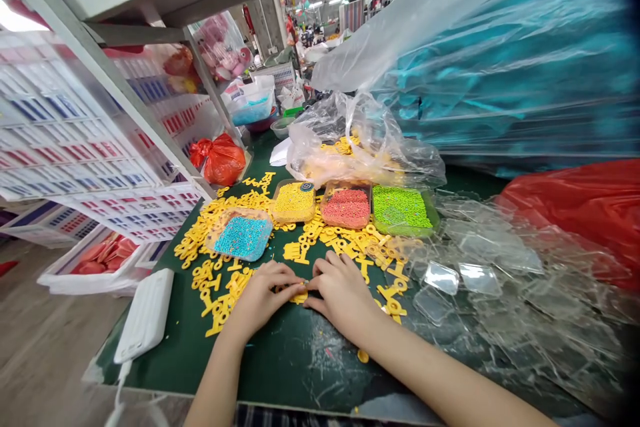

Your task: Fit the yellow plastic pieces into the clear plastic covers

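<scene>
Near the edge of the green bench (280, 373), the left hand (263, 300) and right hand (343, 297) curl inward, fingertips touching above a small yellow plastic piece (299, 297) (gripped or not, I cannot tell). Loose yellow pieces (225, 287) surround them; 4 bead trays (316, 203) sit farther off.

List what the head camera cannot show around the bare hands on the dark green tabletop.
Head view:
Yellow plastic piece between left hand and right hand: fingers hide its shape.
Yellow pieces in the clear plastic bag: cloudy film blurs them.
Red plastic bag's contents: opaque film hides them.
White cable: bottom edge cuts it off.
</scene>
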A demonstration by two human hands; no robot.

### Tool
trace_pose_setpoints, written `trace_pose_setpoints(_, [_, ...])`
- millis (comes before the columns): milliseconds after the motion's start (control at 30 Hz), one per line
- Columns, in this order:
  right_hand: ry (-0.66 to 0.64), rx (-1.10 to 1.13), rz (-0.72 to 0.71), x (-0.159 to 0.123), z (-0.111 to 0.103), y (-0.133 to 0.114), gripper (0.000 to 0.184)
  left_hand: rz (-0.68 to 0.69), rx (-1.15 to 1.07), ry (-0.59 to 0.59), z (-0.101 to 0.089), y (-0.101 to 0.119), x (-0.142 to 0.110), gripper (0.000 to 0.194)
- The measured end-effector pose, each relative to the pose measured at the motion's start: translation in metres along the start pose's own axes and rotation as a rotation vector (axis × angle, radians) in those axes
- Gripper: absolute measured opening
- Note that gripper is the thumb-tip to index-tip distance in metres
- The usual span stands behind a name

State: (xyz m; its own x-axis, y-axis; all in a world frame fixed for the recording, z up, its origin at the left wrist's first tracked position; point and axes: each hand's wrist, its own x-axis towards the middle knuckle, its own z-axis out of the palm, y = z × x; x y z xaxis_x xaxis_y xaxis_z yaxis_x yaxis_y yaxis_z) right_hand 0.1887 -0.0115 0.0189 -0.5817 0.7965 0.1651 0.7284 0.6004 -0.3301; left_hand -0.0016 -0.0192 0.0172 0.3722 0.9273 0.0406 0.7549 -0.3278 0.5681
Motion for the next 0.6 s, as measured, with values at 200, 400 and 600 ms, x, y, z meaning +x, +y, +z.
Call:
trace_pose_setpoints(200, [0.003, -0.023, -0.007, 0.001, 0.009, 0.001, 0.016, 0.017, -0.039, 0.005, 0.008, -0.009, -0.004, 0.021])
trace_pose_setpoints(400, [0.033, -0.023, -0.017, 0.0, 0.014, 0.001, 0.014, 0.02, -0.058, -0.008, 0.009, -0.014, -0.004, 0.023])
trace_pose_setpoints(600, [0.038, -0.026, -0.013, -0.002, 0.013, 0.002, 0.013, 0.017, -0.08, 0.011, 0.01, -0.014, -0.004, 0.025])
